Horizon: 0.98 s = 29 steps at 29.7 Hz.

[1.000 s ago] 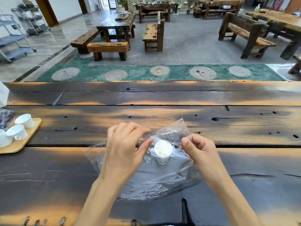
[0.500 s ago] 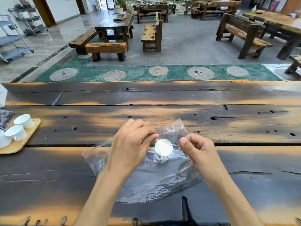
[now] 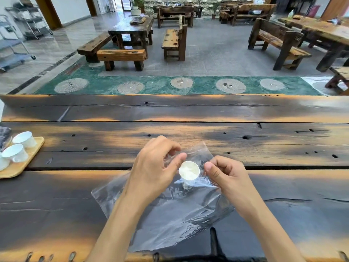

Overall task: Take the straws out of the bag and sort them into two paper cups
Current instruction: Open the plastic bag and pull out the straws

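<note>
A clear, glossy bag is seen under the left hand. Between both hands, a white paper cup is seen. Dark brown, orange-streaked table planks are seen beyond the hands.

- Dark plank wooden table: weathered timber, charred-looking black with orange-brown patches; surface cracked, pitted with knot holes, faint sheen.
- Clear plastic bag: thin transparent film, glossy, heavily wrinkled, catching light reflections.
- White paper cup inside the bag: matt white paper, smooth rim.
- Pale wooden tray: light, smooth, evenly finished wood, matt.
- White cups on the tray: smooth white surface; material cannot be told.
- Background floor: polished, glossy tile on the left.
</note>
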Motion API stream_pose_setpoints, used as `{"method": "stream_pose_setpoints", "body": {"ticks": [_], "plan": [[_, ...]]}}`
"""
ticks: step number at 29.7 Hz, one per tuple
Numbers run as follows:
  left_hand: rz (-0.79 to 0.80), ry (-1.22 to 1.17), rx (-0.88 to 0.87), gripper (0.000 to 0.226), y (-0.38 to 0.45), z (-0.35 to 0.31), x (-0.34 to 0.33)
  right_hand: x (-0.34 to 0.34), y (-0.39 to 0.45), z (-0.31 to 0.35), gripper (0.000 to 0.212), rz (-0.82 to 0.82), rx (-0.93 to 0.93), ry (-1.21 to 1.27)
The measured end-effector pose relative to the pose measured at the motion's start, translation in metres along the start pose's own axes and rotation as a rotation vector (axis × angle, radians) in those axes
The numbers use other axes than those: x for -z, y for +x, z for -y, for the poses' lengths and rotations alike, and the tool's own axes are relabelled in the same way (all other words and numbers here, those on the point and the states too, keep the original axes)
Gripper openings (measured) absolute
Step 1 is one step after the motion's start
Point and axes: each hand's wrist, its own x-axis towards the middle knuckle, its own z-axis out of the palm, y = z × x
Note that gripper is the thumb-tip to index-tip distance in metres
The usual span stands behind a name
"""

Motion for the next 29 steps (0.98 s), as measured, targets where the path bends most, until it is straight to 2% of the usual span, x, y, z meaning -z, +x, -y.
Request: {"method": "stream_pose_setpoints", "body": {"ticks": [4, 12, 16, 19, 21, 24, 27, 29], "plan": [[-0.035, 0.041, -0.05, 0.012, 0.006, 0.0, -0.007, -0.003, 0.0, 0.003, 0.027, 0.023, -0.001, -0.009], [-0.103, -0.044, -0.02, 0.012, 0.017, 0.006, 0.002, 0.002, -0.002, 0.005, 0.029, 0.009, -0.007, -0.049], [-0.061, -0.061, 0.005, 0.015, 0.019, 0.007, 0.007, 0.006, -0.003, 0.003, 0.03, -0.036, 0.011, -0.061], [-0.152, -0.004, 0.038, 0.015, 0.018, 0.015, 0.015, 0.013, -0.001, 0.008, 0.028, -0.13, 0.016, -0.023], [-0.285, 0.05, 0.105, 0.018, 0.016, 0.024, 0.022, 0.021, 0.002, 0.015, 0.028, -0.209, 0.012, 0.071], [-0.469, 0.046, 0.294, 0.03, 0.01, 0.033, 0.023, 0.03, 0.01, 0.032, 0.027, -0.286, 0.057, 0.237], [-0.617, -0.092, 0.493, 0.042, -0.007, 0.047, 0.003, 0.028, 0.017, 0.046, 0.023, -0.315, 0.087, 0.401], [-0.626, -0.275, 0.668, 0.044, -0.019, 0.056, -0.022, 0.022, 0.022, 0.053, 0.02, -0.311, 0.114, 0.487]]}}
